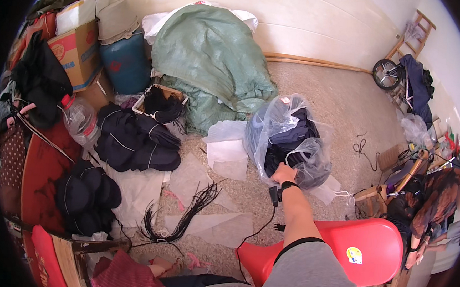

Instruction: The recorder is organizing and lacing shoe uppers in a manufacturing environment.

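Note:
My right hand (284,173), with a black strap and small black device at the wrist, reaches to the near rim of a large clear plastic bag (258,148). Its fingers are curled closed against the bag's edge. Folded dark navy cloth items (296,133), seemingly caps, fill the bag, and a thin white cord loops beside my hand. My left hand does not show. Left of the bag, a bundle of black cords (186,214) lies on the floor. Stacks of dark caps with pale piping (127,142) sit farther left.
A red plastic chair (329,244) stands beside my arm. Another person's maroon sleeve (127,274) and hand show at lower left. A person in patterned clothes (437,203) is at right. A green woven sheet (209,58), a blue barrel (125,61) and boxes (77,52) line the back.

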### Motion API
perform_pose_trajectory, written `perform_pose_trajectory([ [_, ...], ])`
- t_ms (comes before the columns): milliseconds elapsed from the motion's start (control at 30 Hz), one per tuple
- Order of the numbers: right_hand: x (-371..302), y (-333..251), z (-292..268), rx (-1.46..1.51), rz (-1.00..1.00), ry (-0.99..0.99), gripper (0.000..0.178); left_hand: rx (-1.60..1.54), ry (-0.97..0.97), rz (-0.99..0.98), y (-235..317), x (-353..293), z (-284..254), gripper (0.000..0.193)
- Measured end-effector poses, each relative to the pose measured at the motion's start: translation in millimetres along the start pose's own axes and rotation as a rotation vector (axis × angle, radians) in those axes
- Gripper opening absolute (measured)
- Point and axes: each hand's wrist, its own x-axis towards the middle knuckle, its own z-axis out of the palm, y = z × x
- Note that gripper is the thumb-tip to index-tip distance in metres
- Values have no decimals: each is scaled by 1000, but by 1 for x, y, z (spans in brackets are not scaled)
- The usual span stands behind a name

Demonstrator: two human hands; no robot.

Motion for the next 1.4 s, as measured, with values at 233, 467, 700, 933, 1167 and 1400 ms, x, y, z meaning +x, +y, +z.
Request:
perform_pose_trajectory([
  [233, -17, 13, 10, 85, 7, 89, 58, -33, 14, -12, -10, -8, -16, 57],
  [467, -31, 46, -54, 408, 20, 114, 66, -63, 16, -13, -15, -17, -30, 57],
  [700, -31, 92, -111, 1202, -276, 522, 56, -103, -54, -17, -22, 0, -26, 57],
  [933, -149, 9, -199, 1459, -631, 307, 63, -141, 5, 77, -13, -28, -44, 57],
  [1167, -314, -113, -218, 1291, -1103, -427, 60, -162, 337, 52, 32, -125, -33, 57],
  [1400, -427, -202, -164, 701, -1513, -1246, 60, 189, -144, 510, 30, -84, 28, 109],
])
